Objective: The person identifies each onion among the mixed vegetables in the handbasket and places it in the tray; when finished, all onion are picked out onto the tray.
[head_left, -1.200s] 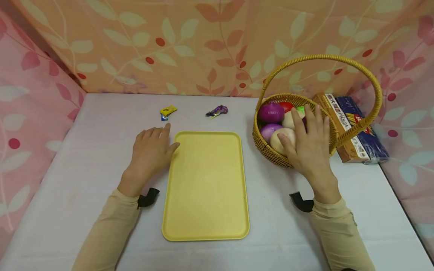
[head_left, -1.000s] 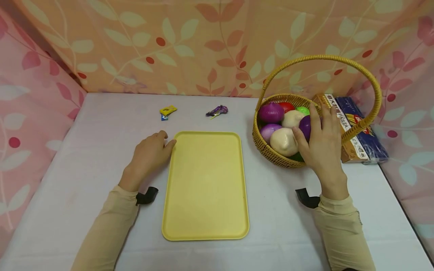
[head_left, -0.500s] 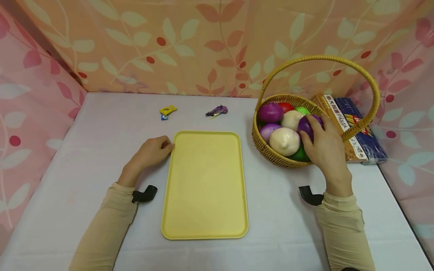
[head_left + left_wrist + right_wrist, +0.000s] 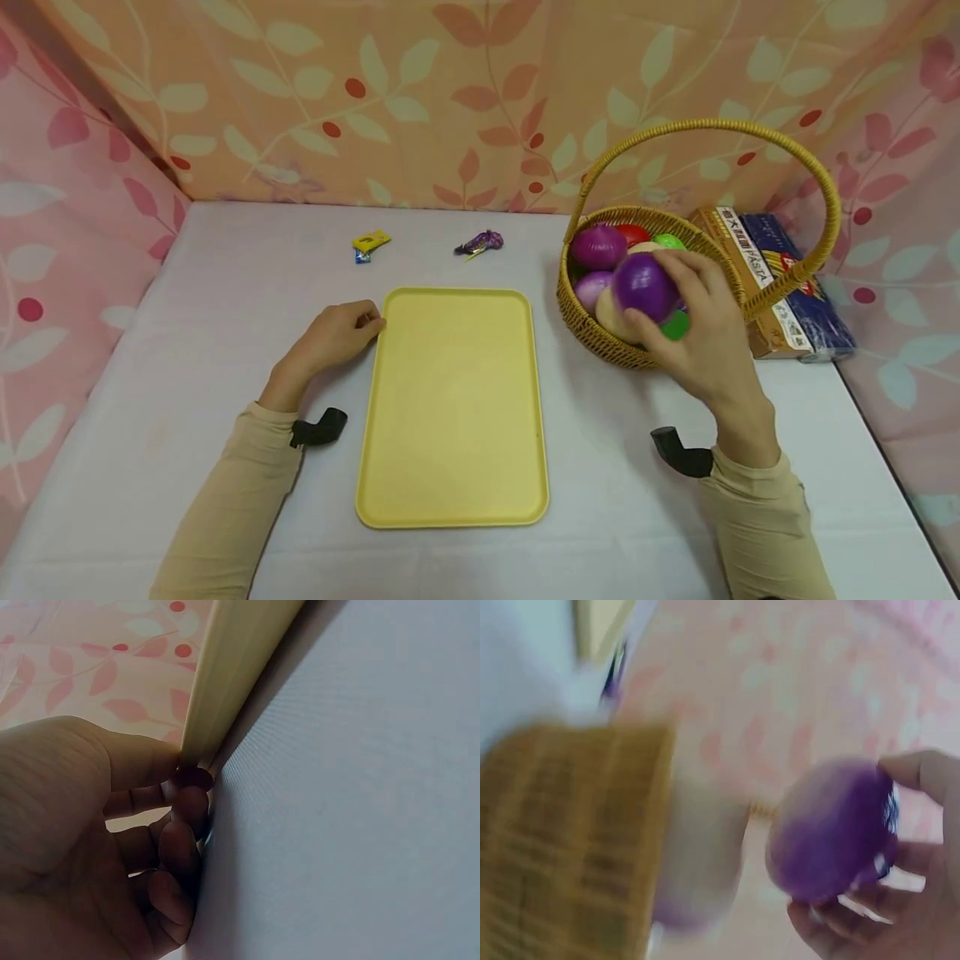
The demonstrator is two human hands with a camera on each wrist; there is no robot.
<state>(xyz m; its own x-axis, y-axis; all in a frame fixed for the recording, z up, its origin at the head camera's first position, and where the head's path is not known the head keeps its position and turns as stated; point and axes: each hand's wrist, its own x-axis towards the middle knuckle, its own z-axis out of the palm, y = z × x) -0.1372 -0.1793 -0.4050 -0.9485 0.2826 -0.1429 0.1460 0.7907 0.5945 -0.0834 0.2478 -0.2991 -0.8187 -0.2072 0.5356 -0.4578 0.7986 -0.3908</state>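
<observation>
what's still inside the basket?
In the basket: two pale purple onions, something red, green pieces, a beige item. The right hand and its purple ball cover the rest.
</observation>
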